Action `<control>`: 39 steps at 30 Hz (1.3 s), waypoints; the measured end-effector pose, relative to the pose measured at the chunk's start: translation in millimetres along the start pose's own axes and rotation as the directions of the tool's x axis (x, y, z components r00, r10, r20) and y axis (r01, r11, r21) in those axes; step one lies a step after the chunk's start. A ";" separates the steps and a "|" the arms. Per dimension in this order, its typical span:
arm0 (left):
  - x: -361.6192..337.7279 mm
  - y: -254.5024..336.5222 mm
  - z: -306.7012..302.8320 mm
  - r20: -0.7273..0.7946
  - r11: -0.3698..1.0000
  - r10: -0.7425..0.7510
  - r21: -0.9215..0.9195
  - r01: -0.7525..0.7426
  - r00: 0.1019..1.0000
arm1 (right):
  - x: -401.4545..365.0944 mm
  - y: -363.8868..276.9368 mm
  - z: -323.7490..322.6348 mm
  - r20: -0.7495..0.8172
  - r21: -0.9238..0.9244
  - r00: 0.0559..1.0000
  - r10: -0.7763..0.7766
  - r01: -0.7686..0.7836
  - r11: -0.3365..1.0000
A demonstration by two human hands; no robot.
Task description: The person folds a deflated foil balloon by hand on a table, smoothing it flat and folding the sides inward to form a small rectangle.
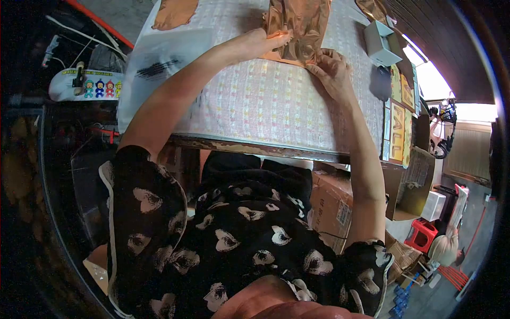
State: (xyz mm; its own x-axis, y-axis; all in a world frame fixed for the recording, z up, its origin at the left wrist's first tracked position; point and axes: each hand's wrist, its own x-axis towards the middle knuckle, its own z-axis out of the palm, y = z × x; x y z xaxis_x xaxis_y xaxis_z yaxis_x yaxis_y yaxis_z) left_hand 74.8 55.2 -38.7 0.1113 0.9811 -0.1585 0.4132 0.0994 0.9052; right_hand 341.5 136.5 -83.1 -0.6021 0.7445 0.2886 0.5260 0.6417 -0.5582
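A shiny copper-coloured foil sheet (305,26), perhaps a flat foil balloon, lies creased at the far side of the table and runs out of view at the top. My left hand (268,42) grips its left side, with the fingertips over the foil. At its near right corner, the thumb and fingers of my right hand (332,69) pinch the edge. A second copper foil piece (175,13) with a rounded outline lies flat at the far left. More brownish foil (373,10) sits at the far right.
A checked cloth under clear plastic covers the table (255,111). Clear plastic bags (164,64) lie on the left. To the right stand a small white box (381,43), a dark object (380,82) and yellow lettered boxes (397,127). Another person (446,247) is at the far right.
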 end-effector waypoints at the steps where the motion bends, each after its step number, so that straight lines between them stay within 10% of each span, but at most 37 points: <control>1: 2.5 -3.1 0.7 -0.002 1.000 0.000 0.000 0.000 1.000 | 0.1 -1.6 -0.4 0.001 0.000 1.000 -0.002 0.002 1.000; 7: -10.1 1.3 -4.6 0.002 0.995 -0.092 0.049 0.092 0.996 | 3.3 -9.3 -3.8 0.016 -0.069 1.000 0.007 -0.006 0.998; 10: -16.6 -25.4 -2.4 0.026 0.984 0.120 -0.138 -0.115 0.992 | 3.1 -10.4 -4.7 0.006 -0.071 1.000 -0.004 0.004 0.997; 12: -26.0 -36.1 0.4 -0.258 0.920 0.262 0.356 -0.161 0.930 | 4.8 -11.9 -4.5 0.005 -0.128 1.000 -0.010 0.010 0.992; 15: -29.4 -51.1 9.6 -0.319 0.897 0.338 0.393 -0.201 0.885 | 15.4 -3.5 -0.5 0.154 0.072 0.964 0.216 -0.229 0.971; 18: -28.4 -57.1 12.6 -0.336 0.894 0.371 0.383 -0.235 0.865 | 12.1 -4.9 3.9 0.029 -0.022 0.994 0.102 -0.102 0.995; 27: -23.9 -57.6 13.8 -0.357 0.892 0.339 0.415 -0.178 0.870 | 1.4 -12.6 24.3 -0.217 -0.174 0.971 0.106 -0.145 0.974; 39: -25.0 -43.7 10.6 -0.358 0.920 0.238 0.381 -0.091 0.903 | 23.6 -44.4 50.2 -0.082 -0.500 0.991 -0.106 0.052 0.865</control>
State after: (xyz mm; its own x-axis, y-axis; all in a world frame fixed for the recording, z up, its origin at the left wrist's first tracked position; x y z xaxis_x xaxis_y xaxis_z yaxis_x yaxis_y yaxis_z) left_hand 63.5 24.5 -78.4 -0.1252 0.9689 0.2135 0.7146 -0.0612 0.6968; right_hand 273.8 116.3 -90.5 -0.6035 0.6846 0.4088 0.7240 0.6853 -0.0789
